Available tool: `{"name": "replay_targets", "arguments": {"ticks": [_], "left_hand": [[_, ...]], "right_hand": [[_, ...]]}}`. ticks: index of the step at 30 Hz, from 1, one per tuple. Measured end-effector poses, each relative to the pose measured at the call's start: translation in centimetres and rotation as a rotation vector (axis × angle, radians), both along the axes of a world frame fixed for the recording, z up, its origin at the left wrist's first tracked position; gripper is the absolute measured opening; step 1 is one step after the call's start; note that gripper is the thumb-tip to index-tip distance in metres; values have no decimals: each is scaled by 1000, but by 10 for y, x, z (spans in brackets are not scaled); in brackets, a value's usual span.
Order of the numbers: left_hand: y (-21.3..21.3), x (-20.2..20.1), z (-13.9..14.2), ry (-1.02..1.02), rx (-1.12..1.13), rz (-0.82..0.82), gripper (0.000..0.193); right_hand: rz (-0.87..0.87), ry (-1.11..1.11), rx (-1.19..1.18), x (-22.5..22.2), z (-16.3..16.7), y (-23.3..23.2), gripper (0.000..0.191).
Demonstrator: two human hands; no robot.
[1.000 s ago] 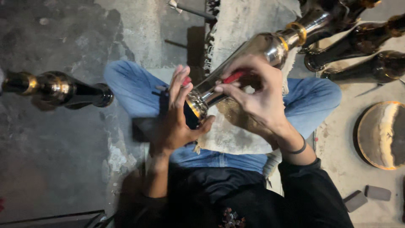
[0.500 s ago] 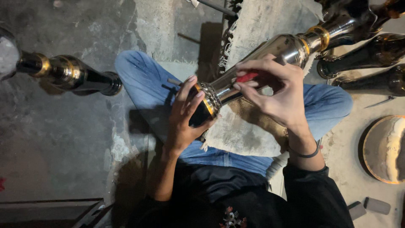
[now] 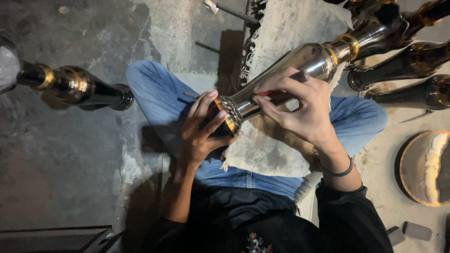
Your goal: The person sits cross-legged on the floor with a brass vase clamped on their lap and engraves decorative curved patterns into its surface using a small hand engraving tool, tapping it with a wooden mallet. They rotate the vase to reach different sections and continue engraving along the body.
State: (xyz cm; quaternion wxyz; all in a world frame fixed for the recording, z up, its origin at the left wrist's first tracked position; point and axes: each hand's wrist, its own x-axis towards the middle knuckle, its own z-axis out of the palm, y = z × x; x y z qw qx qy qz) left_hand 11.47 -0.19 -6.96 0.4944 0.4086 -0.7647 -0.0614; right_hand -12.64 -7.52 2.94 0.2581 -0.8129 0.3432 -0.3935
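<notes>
Left hand (image 3: 202, 129): curled round the wide dark base end of the metal vase (image 3: 300, 70), fingers over the gold-edged rim, gripping it.
Right hand (image 3: 300, 110): closed on a thin red-handled tool (image 3: 281, 89), tip end pressed against the vase body; black band on the wrist.
Metal vase: long, silvery, gold band near the neck, lying tilted across the person's lap, base toward the left hand, neck pointing up-right.
Cloth (image 3: 262, 150): grey worn pad on the lap, under the vase.
Legs: blue jeans (image 3: 159, 93), crossed, seated on the floor.
Floor (image 3: 70, 164): rough grey concrete, stained.
Left side: another dark vase with gold bands (image 3: 75, 86) lying on the floor, well apart from the hands.
Top right: several dark vases (image 3: 403, 61) lying side by side, near the held vase's neck.
Right edge: round shallow dish (image 3: 424, 168), pale inside, on the floor.
Bottom right: small grey blocks (image 3: 415, 230) on the floor.
</notes>
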Motion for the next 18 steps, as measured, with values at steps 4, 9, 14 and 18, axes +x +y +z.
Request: {"name": "replay_targets", "arguments": {"ticks": [4,9,14,18], "left_hand": [[-4,-3,-5,-23,-27,35,92],[-7,-4,-9,-82,-32,77,96],[-6,-4,-7,-91,-44,86,98],[-5,-5,-6,-63,-39,79,96]], "right_hand": [[68,16,11,-5,-3,-8,20],[138,21,-24,-10,-4,-20,18],[144,10,21,-10,-2,-20,18],[89,19,-14,-7,-4,-14,20]]}}
